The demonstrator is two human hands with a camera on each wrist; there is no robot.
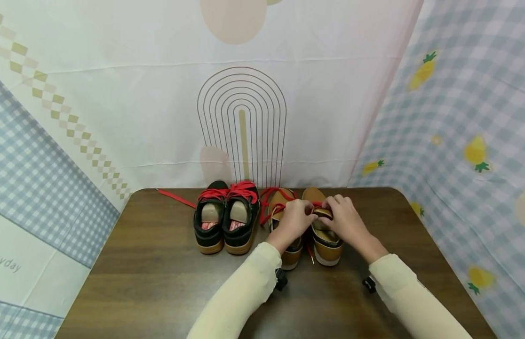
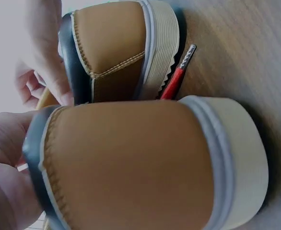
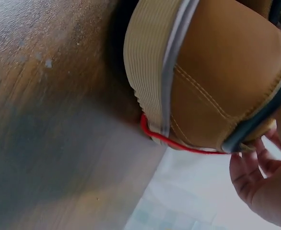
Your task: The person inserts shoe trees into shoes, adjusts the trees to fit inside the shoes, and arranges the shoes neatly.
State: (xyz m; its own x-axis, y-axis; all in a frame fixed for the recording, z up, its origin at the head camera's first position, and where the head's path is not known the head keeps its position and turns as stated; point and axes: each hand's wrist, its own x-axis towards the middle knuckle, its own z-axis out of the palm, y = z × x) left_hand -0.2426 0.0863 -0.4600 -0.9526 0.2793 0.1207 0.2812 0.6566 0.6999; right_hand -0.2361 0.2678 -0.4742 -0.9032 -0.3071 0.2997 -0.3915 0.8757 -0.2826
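Both hands meet over the front opening of the right-hand tan shoe (image 1: 328,252), which stands on the table with its heel towards me. My right hand (image 1: 345,219) grips that shoe's lace flap, its fingers (image 3: 253,170) curled at the edge. A red shoelace (image 3: 179,145) runs along the side up to those fingers. My left hand (image 1: 293,217) has thumb and forefinger together at the lacing, seemingly pinching the red shoelace; the fingertips are partly hidden. Under the left wrist stands the other tan shoe (image 2: 126,163). A red lace end with a clear tip (image 2: 187,57) lies between the two heels.
Left of the tan pair stand two black shoes (image 1: 209,238) with red laces, side by side. Another red lace end (image 1: 175,197) stretches over the table (image 1: 161,263) to their left. A patterned cloth (image 1: 330,117) hangs right behind the table's back edge.
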